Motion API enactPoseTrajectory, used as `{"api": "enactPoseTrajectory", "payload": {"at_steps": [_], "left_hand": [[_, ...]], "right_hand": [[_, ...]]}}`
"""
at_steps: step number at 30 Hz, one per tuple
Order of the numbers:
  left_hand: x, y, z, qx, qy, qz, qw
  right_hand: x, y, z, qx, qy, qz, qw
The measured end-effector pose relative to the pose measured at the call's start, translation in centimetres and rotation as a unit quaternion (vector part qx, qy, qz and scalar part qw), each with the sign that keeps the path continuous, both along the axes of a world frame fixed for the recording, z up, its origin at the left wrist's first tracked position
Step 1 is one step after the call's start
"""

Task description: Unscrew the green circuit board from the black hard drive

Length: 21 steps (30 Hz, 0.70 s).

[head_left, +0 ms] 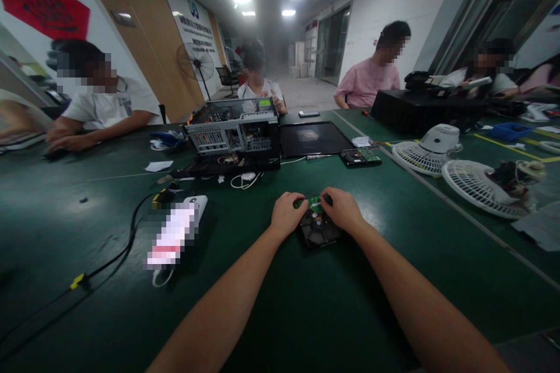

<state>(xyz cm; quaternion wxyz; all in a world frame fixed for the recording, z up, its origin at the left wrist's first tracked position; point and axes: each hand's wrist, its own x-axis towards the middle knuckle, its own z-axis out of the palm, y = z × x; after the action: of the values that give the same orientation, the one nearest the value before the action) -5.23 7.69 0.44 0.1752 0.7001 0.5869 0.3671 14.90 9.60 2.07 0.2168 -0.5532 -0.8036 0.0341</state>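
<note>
A black hard drive (pixel 318 231) lies on the dark green table (pixel 306 303) in front of me. A small green circuit board (pixel 313 203) sits over its far end. My left hand (pixel 286 214) is closed on the left end of that board. My right hand (pixel 343 208) is closed on its right end, fingers curled over it. Both forearms reach in from the bottom edge.
An open computer case (pixel 234 134) and a black side panel (pixel 312 139) lie beyond, with another green board (pixel 361 157) beside them. A phone (pixel 174 233) with cables lies left. Fan parts (pixel 476 186) sit right. Several people sit around the far side.
</note>
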Motion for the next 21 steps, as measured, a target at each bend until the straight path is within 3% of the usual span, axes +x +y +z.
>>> {"api": "enactPoseTrajectory", "payload": {"at_steps": [21], "left_hand": [[0.28, -0.07, 0.04, -0.006, -0.001, 0.001, 1.0]], "right_hand": [[0.43, -0.37, 0.25, -0.015, -0.011, 0.004, 1.0]]}}
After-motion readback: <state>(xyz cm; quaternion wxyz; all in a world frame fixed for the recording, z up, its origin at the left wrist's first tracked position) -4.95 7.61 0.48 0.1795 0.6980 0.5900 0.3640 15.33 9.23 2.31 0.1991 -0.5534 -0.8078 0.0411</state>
